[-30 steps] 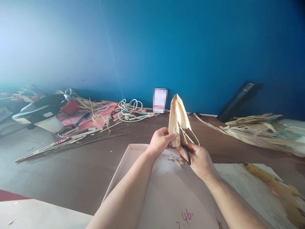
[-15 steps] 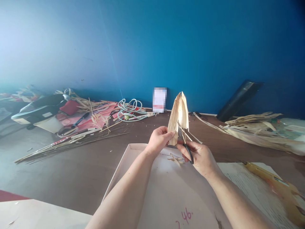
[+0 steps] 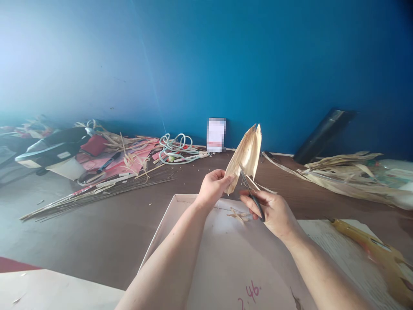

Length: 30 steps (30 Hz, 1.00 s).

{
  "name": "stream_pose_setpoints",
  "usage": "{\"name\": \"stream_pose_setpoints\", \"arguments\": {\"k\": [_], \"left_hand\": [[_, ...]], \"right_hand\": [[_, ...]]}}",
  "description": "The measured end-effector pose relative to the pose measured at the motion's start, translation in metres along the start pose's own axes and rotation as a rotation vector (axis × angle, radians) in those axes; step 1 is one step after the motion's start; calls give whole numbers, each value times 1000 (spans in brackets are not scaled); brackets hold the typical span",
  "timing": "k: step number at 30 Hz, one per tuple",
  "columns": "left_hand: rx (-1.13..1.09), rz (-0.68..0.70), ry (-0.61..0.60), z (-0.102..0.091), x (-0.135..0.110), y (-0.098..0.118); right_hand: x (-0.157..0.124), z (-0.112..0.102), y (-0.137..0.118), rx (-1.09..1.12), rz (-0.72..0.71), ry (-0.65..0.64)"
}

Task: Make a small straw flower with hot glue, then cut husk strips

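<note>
My left hand (image 3: 213, 188) pinches the lower left edge of a dried corn husk (image 3: 244, 155), which stands up tan and slightly folded, its tip split. In my right hand (image 3: 269, 211) is a pair of scissors (image 3: 256, 201) with dark handles; the blades point up at the husk's lower edge, beside a slit in it. Whether the blades touch the husk I cannot tell. A thin strip (image 3: 260, 184) hangs out near the right fingers. Beneath the hands, several small husk scraps (image 3: 238, 215) lie in a shallow white box lid (image 3: 222, 267).
A yellow glue gun (image 3: 371, 245) rests on printed paper (image 3: 325, 241) at right. Behind it lie more dried husks (image 3: 342, 181) and a black tube (image 3: 322, 137). A coiled pale cable (image 3: 176, 148), thin sticks (image 3: 97, 191) and a dark bag (image 3: 58, 144) are at left.
The husk has tilted to the right, its tip shifting right. The scissors and my right hand have moved slightly right and down, while my left hand stays nearly in place.
</note>
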<state>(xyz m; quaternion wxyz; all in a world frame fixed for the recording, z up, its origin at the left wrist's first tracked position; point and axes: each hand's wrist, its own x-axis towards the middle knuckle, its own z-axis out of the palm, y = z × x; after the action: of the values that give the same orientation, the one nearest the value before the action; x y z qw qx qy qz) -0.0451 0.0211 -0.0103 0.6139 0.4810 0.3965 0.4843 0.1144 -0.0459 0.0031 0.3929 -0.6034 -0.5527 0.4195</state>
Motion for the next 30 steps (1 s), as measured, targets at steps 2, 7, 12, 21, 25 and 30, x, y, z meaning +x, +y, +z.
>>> {"name": "stream_pose_setpoints", "arguments": {"k": [2, 7, 12, 21, 25, 30], "left_hand": [[0, 1, 3, 0, 0, 1], [16, -11, 22, -1, 0, 3], [-4, 7, 33, -1, 0, 5], [47, -8, 41, -4, 0, 7], [60, -15, 46, -5, 0, 8], [71, -13, 48, -7, 1, 9]], "right_hand": [[0, -1, 1, -23, -16, -5], [-1, -3, 0, -84, -45, -15], [0, -5, -2, -94, -34, -30], [-3, -8, -5, -109, -21, -40], [-3, -11, -8, -128, -31, -54], [-4, -13, -10, -98, -2, -61]]}}
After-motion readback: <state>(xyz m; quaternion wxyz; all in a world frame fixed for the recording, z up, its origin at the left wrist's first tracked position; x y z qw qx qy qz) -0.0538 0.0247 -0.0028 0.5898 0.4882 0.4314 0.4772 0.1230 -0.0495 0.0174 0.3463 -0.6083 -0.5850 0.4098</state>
